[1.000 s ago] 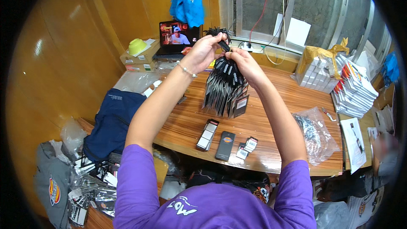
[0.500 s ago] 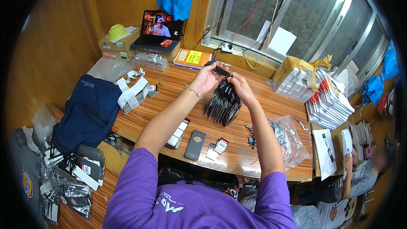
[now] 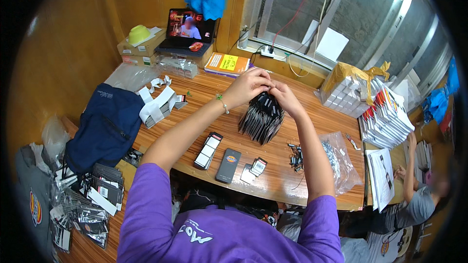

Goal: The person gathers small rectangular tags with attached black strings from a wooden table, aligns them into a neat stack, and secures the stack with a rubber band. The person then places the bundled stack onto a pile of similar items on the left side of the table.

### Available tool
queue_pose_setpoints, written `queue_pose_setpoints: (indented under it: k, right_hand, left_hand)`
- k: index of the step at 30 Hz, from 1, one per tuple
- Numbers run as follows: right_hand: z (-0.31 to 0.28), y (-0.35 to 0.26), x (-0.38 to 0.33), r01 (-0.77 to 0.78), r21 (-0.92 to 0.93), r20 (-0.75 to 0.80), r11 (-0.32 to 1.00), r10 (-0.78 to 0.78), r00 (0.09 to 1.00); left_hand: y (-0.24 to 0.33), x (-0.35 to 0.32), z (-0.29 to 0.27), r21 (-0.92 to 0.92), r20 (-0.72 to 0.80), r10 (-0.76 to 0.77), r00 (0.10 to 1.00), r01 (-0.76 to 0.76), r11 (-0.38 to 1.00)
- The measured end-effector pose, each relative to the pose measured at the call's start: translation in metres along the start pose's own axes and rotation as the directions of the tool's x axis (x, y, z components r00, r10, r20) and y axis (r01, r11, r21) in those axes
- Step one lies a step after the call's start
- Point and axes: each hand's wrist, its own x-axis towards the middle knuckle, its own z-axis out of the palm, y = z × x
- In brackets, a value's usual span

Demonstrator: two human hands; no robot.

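My left hand (image 3: 251, 86) and my right hand (image 3: 286, 98) meet at the far end of a fanned stack of black hang tags (image 3: 261, 121) standing on the table. The fingers of both are pinched together, tip to tip. What lies between them is too small and covered to make out. Nearer to me is a strip of white labels on a dark pack (image 3: 208, 151). Beside it are a dark grey tag (image 3: 227, 165) with a coloured oval logo and a small pile of white-labelled tags (image 3: 258, 167). Black strings (image 3: 295, 157) lie right of these, near my right forearm.
A clear plastic bag (image 3: 341, 160) and small snips (image 3: 352, 141) are at right. White boxes (image 3: 343, 90) and stacked packages (image 3: 385, 119) stand behind. A navy backpack (image 3: 105, 126), loose tags (image 3: 92, 204) and a laptop (image 3: 187, 31) sit leftward. A co-worker's arm (image 3: 410, 165) is at far right.
My hands have drawn together over the tag stack, and the black piece held between them no longer shows. The co-worker's hand has moved off the raised paper and reaches toward the stacked packages.
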Motion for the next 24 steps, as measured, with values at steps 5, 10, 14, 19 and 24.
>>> queue_pose_setpoints:
  k: [5, 10, 14, 19, 24]
  right_hand:
    - [0.000, -0.010, -0.002, 0.024, 0.028, 0.104, 0.999, -0.027, 0.994]
    - [-0.007, -0.006, -0.006, -0.015, 0.008, 0.138, 1.000, 0.014, 0.990]
    - [-0.008, -0.004, -0.008, -0.078, -0.043, 0.153, 0.996, 0.084, 0.985]
    - [0.000, -0.007, -0.008, -0.050, 0.143, 0.176, 0.988, 0.024, 0.984]
    - [-0.002, 0.008, -0.010, -0.067, 0.261, 0.188, 0.963, 0.018, 0.982]
  left_hand:
    - [-0.015, 0.010, -0.014, 0.328, 0.168, 0.340, 0.925, -0.377, 0.866]
    - [-0.007, 0.029, -0.020, 0.327, 0.316, 0.471, 0.823, -0.561, 0.761]
    - [-0.008, 0.043, -0.023, 0.300, 0.514, 0.526, 0.678, -0.716, 0.630]
    - [-0.009, 0.027, -0.025, 0.219, 0.554, 0.376, 0.743, -0.566, 0.795]
    - [-0.003, 0.016, -0.028, 0.057, 0.591, 0.132, 0.796, -0.204, 0.977]
